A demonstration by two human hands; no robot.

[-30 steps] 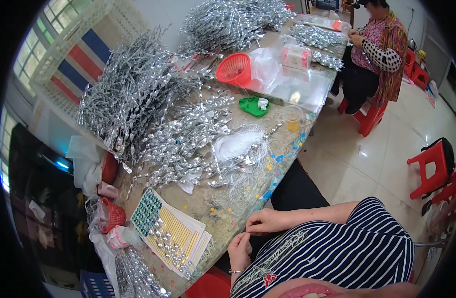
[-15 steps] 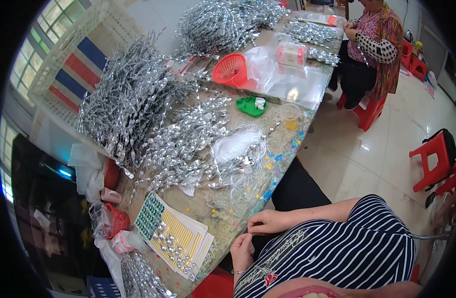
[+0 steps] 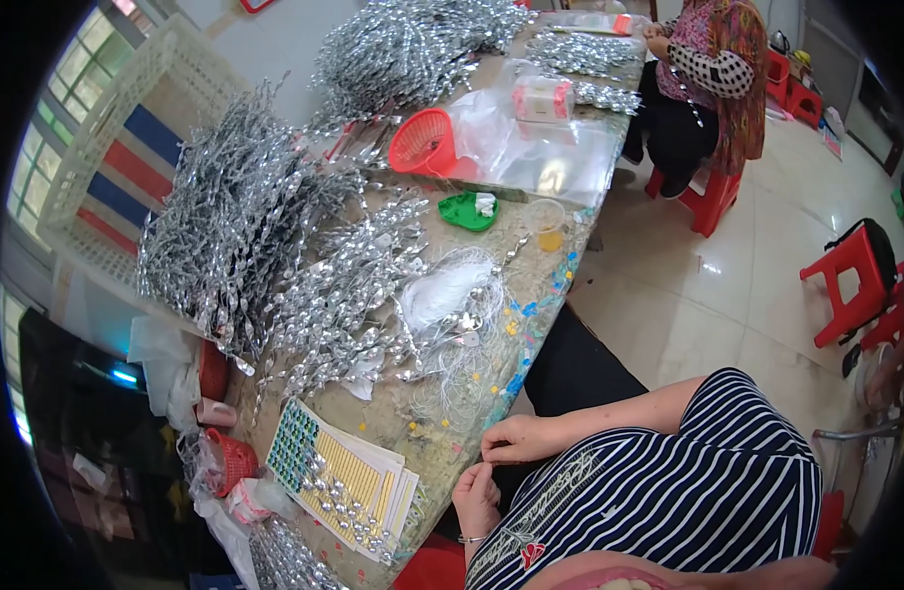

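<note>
My left hand (image 3: 478, 498), a bracelet at its wrist, is closed in a pinch just off the table's edge. My right hand (image 3: 516, 439) meets it from above, thumb and fingers pressed together, fingertips close to the left ones. Whatever sits between the fingertips is too small to make out. Beside the hands on the table lies a stack of yellow-lined card sheets (image 3: 381, 474), the top one carrying rows of green-blue gems and loose silver pieces. Farther off are a bundle of white thread (image 3: 450, 292) and a heap of silver beaded strands (image 3: 334, 295).
Taller silver strand piles (image 3: 226, 226) lean by a white crate (image 3: 78, 187). A red basket (image 3: 422, 141), a green dish (image 3: 469, 210) and a plastic cup (image 3: 546, 224) stand farther along the table. Another person (image 3: 703, 79) sits at the far end; a red stool (image 3: 845, 285) stands right.
The whole view has shifted, so the table and its contents appear farther left. My hands stay pinched together in nearly the same place.
</note>
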